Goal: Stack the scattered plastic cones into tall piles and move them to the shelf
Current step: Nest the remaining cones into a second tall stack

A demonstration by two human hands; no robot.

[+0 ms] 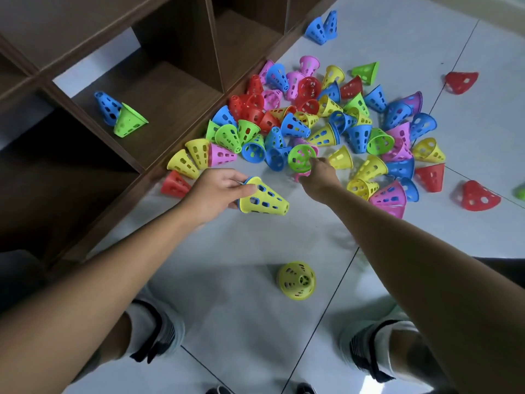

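Note:
My left hand (217,191) grips a yellow cone nested over a blue one (262,197), held on its side just above the floor. My right hand (319,173) reaches into the near edge of the heap and pinches a green cone (301,158) by its rim, with a pink cone just under the fingers. Several red, blue, yellow, green and pink perforated cones lie in a scattered pile (326,120) on the tiled floor. A lone yellow cone (297,280) stands upright near my feet. In a compartment of the brown shelf (170,89) lie a blue cone (106,106) and a green cone (127,120).
The shelf's open compartments run along the left. Stray red cones (461,82) (475,196) lie to the right, and two blue cones (322,28) lie at the back by the shelf. My knees and shoes are at the bottom edge.

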